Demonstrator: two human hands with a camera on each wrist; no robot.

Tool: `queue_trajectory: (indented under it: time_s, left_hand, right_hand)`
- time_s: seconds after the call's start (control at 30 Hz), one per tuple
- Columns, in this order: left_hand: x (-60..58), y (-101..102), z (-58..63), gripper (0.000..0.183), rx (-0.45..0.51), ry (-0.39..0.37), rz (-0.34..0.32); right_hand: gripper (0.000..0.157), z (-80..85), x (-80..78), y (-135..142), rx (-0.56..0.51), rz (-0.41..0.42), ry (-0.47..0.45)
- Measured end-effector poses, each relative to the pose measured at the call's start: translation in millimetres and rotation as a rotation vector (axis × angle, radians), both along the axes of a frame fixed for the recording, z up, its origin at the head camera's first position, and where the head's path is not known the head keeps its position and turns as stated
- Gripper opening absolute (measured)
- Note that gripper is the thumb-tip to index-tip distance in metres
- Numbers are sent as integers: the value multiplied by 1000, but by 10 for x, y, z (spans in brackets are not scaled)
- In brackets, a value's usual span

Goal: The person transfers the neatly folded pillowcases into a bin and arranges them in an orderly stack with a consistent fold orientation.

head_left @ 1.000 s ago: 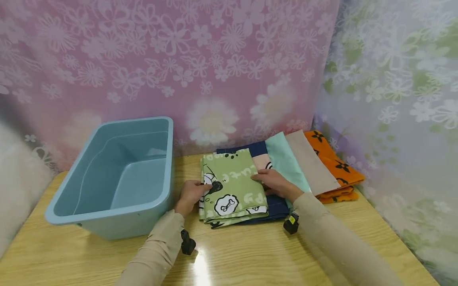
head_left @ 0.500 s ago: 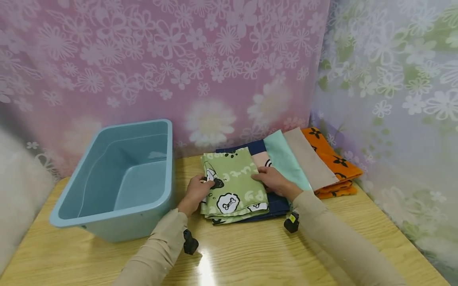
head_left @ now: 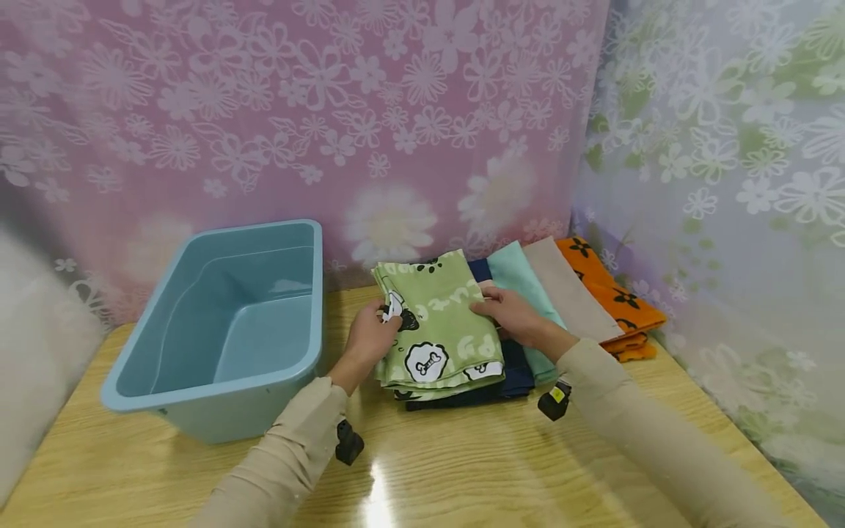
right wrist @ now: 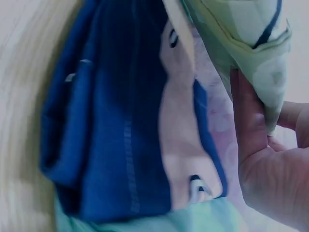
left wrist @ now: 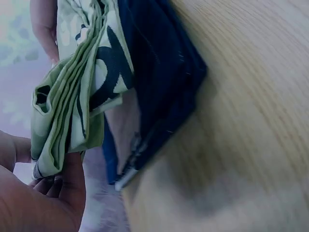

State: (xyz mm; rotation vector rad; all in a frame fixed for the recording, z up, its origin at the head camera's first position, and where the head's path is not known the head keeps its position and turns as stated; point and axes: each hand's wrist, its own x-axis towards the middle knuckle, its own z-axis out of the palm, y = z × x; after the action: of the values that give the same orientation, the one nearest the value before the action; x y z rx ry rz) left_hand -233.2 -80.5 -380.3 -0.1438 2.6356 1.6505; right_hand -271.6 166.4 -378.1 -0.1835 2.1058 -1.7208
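Observation:
Both hands hold a folded green cloth (head_left: 449, 323) with a cartoon dog and bone print, raised off the pile. My left hand (head_left: 371, 334) pinches its left edge; in the left wrist view the thumb and fingers (left wrist: 72, 183) close around the stacked folds. At the opposite edge my right hand (head_left: 518, 315) grips it, with fingers (right wrist: 248, 116) under the cloth in the right wrist view. Below lies a folded navy and pink cloth (right wrist: 111, 121), visibly separated from the green one by a gap in both wrist views.
A mint cloth (head_left: 518, 275), a beige cloth (head_left: 574, 290) and an orange cloth with black flowers (head_left: 610, 293) overlap toward the right. On the left of the wooden table (head_left: 449, 469) stands a blue plastic tub (head_left: 218, 392). Floral curtains (head_left: 396, 132) hang behind and at the right.
The green cloth has risen off the navy and pink cloth, both hands moving up with it. Its left edge was first pinched, then lifted. The other cloths and the tub stay put.

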Motion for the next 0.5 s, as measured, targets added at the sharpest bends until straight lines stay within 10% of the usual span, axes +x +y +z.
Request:
queue_trajectory:
  time_s: [0.5]
  left_hand:
    - [271,-16,825,52,-147,109,-118]
  right_hand:
    - [57,771,93,52,41,62,66]
